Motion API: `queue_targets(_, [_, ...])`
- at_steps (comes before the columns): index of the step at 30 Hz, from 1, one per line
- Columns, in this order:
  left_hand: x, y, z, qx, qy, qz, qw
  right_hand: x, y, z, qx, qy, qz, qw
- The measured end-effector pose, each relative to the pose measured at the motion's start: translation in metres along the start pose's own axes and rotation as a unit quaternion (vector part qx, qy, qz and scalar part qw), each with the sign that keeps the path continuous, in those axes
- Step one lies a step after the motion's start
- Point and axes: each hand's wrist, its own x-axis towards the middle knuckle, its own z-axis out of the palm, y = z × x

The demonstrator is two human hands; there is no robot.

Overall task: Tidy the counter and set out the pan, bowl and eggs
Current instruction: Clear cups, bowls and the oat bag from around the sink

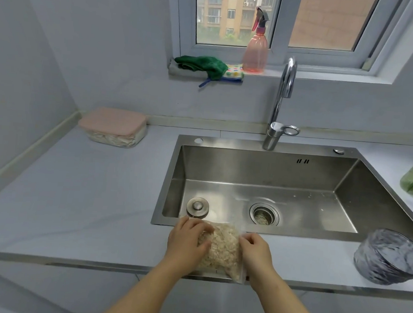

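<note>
My L hand (186, 240) curls its fingers over the flake bag (220, 251), R hand (256, 254) pinches its right edge, bag on desk (87, 209) front edge w/ sink (260, 170) just behind, glass bowl (389, 257) well off to R.

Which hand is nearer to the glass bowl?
Right. The right hand grips the bag at its right edge, the side facing the glass bowl; the left hand holds the other side, further away.
</note>
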Motion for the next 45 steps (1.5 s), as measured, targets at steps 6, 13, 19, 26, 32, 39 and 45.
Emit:
queue_targets(6, [0.002,-0.008,-0.001,-0.045,-0.009,-0.011,0.999,0.001,-0.011,0.005,0.032,-0.019,-0.024,0.999])
queue_targets(13, [0.007,-0.004,-0.014,-0.086,0.001,-0.044,0.995,-0.001,-0.025,0.003,0.011,0.038,-0.053,0.998])
queue_targets(19, [0.023,0.008,-0.043,-0.178,0.043,-0.095,0.978,-0.001,-0.054,0.011,-0.035,0.028,-0.125,0.991])
queue_targets(26, [0.044,-0.018,-0.086,-0.301,0.102,-0.167,0.933,0.014,-0.089,0.061,-0.019,-0.080,-0.143,0.986])
queue_targets(32, [0.088,-0.092,-0.135,-0.382,0.140,-0.220,0.887,0.045,-0.125,0.150,-0.041,-0.114,-0.145,0.982])
queue_targets(39, [0.147,-0.180,-0.202,-0.396,0.127,-0.261,0.871,0.078,-0.173,0.272,-0.035,-0.137,-0.107,0.984])
queue_targets(45, [0.203,-0.242,-0.246,-0.422,0.103,-0.283,0.855,0.105,-0.213,0.356,0.011,-0.128,-0.067,0.989])
